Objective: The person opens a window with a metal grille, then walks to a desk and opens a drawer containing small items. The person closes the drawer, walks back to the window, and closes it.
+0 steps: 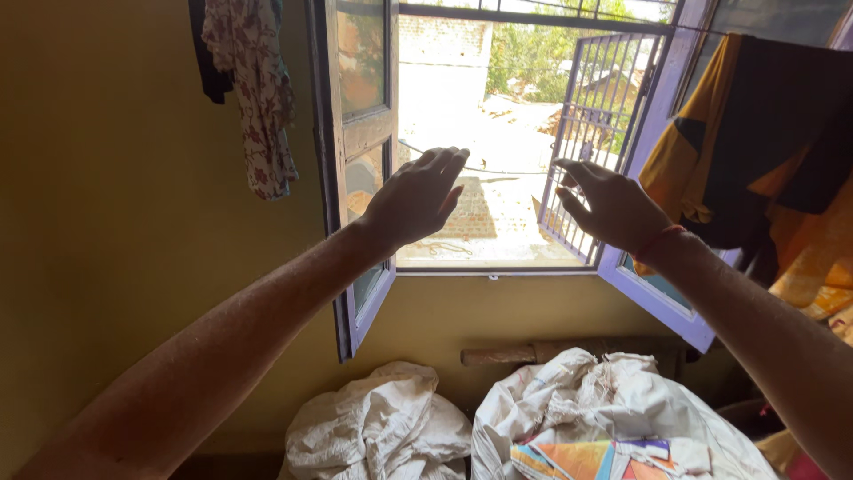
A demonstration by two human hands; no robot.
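Sacks come first: two white woven ones sit on the floor under the window. The left sack [378,433] is crumpled and slumped, its mouth folded over, so its contents cannot be made out. The right sack [613,409] is fuller and bulges; a colourful printed sheet [604,460] lies at its front, cut off by the bottom edge. A brown roll [533,354] lies behind the sacks against the yellow wall [115,222].

Above them, both arms reach up toward the open window. The left hand [416,197] is raised in front of the bright opening, fingers loosely together and slightly curled, holding nothing; it is just beside the left shutter [360,160], a purple-framed glazed leaf swung inward, though whether it touches that leaf cannot be told. The right hand [611,204] has its fingers spread apart and empty, with a red thread at the wrist; its fingertips lie over the bars of the grille shutter [591,133], a purple barred leaf swung inward on the right, and contact is hard to judge against the glare.

A floral garment [259,89] hangs at the upper left, its top cut off by the frame. A yellow and black cloth [764,151] hangs at the right and hides part of the right shutter's frame. Outside, sunlight washes out the ground; a brick wall and green trees show dimly.
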